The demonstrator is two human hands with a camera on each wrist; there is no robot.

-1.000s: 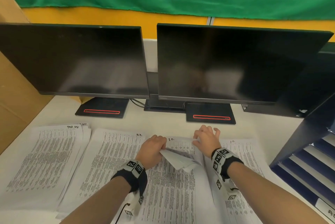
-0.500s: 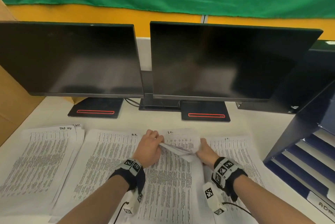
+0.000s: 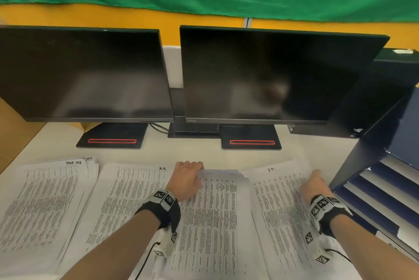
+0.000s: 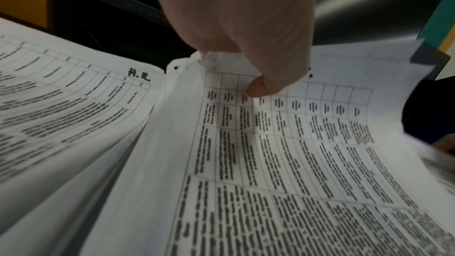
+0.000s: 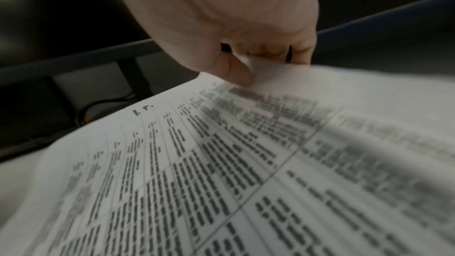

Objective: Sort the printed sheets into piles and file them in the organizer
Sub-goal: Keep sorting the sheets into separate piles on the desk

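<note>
From the head camera, a person works at a white desk (image 3: 56, 143) spread with printed sheets in side-by-side piles: a far-left pile (image 3: 43, 207), a pile marked "H.R." (image 3: 127, 193), a middle pile (image 3: 210, 216) and a right-hand pile (image 3: 281, 207). The left hand (image 3: 187, 178) grips the top edge of the middle pile, fingers curled over it. The right hand (image 3: 315, 185) sits on the right-hand pile, beside a dark blue organizer (image 3: 385, 191) with stacked trays at the desk's right edge. Two dark monitors (image 3: 260, 75) stand behind the papers

From the left wrist, the left hand (image 4: 246, 32) pinches the top of a printed sheet (image 4: 283, 143), thumb pressed on its table grid, fingers hidden behind the paper; the "H.R." pile (image 4: 74, 94) lies just beside it

From the right wrist, blurred, the right hand (image 5: 234, 26) pinches the upper edge of a sheet (image 5: 197, 172) between thumb and curled fingers, its top lifted toward the camera
</note>
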